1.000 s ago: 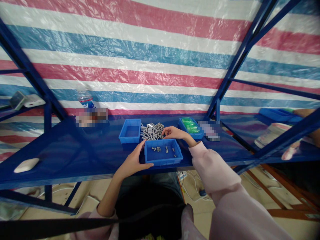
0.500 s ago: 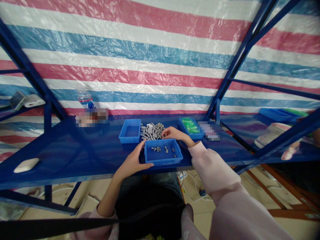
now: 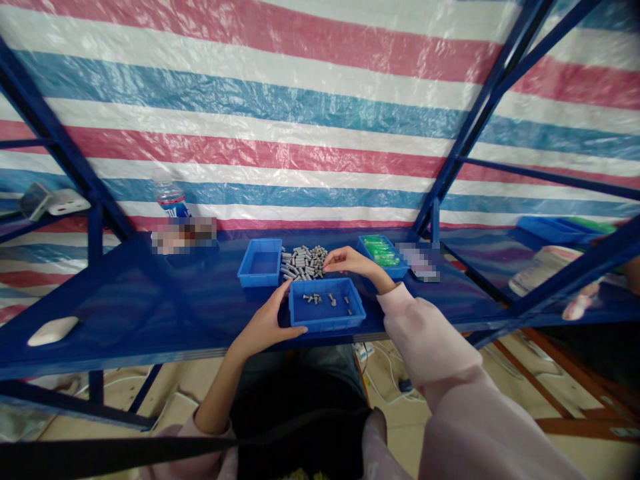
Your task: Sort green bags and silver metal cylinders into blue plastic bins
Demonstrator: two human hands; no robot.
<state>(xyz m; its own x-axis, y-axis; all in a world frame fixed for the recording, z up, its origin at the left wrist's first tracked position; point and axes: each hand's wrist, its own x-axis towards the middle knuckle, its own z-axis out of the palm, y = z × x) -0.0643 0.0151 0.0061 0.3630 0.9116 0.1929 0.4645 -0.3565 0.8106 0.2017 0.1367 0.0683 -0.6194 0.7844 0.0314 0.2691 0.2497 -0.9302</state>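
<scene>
My left hand [image 3: 265, 321] grips the left end of the front blue plastic bin [image 3: 327, 325], thumb along its near side and fingers at the far left corner. Several small metal screws [image 3: 316, 299] lie scattered on the bin's floor. Just behind the bin is a heap of metal pins and fasteners [image 3: 304, 262] on the table. My right hand [image 3: 350, 260] reaches over to the heap's right edge with its thumb and fingertips pinched together. Whatever sits between those fingertips is too small to make out.
An empty blue bin [image 3: 260, 263] stands left of the heap. To the right, another bin holds green packets [image 3: 379, 250]. A water bottle [image 3: 173, 200] is at the back left, a white mouse-shaped object [image 3: 53, 331] at the front left. Blue frame posts [image 3: 453, 157] slant up on both sides.
My right hand has shifted very slightly, its fingers lifting a little at the heap's edge. The left hand and the front bin have stayed put.
</scene>
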